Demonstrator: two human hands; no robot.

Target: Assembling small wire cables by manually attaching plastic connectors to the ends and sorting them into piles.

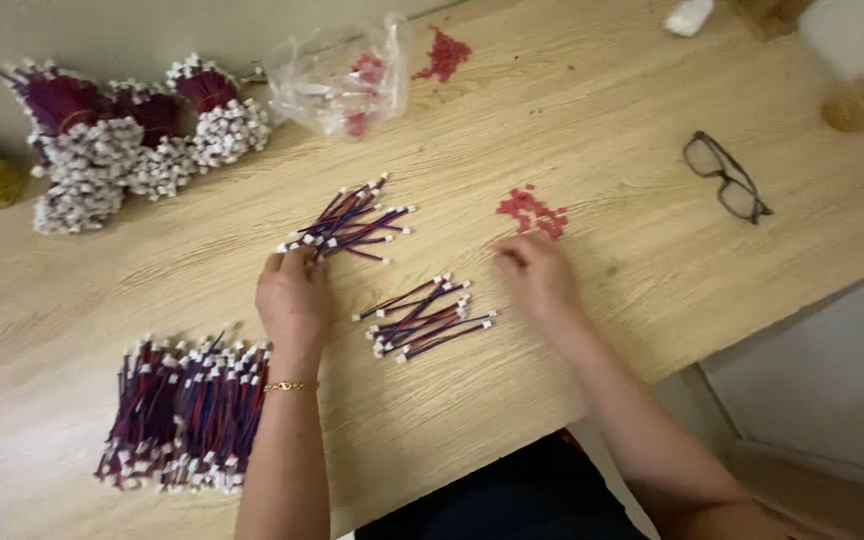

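**Two hands and lots of little wires on a wooden table**

Light wood covers the whole table [632,300], and a pale wall runs along its far edge. Little red and blue wires with white plugs on the ends lie all over it.

The left hand [294,300] rests palm down with its fingers curled, and the fingertips touch the near end of a loose wire pile [350,225] in the middle of the table. I cannot tell if it has pinched a wire or is just touching. A thin gold bracelet [289,386] sits on that wrist.

The right hand [537,280] lies low on the wood with bent fingers. It holds nothing I can see. Just beyond its fingertips is a small heap of red bits [532,212].

Between the two hands lies a second wire pile [424,318], close to the person.

A big flat stack of wires [184,415] sits beside the left arm. Tied wire bunches [122,140] stand in the far left corner. Near them is a clear plastic bag [337,80] with red bits inside, and more red bits lie spilled beside it. Dark glasses [725,176] lie well off to the right
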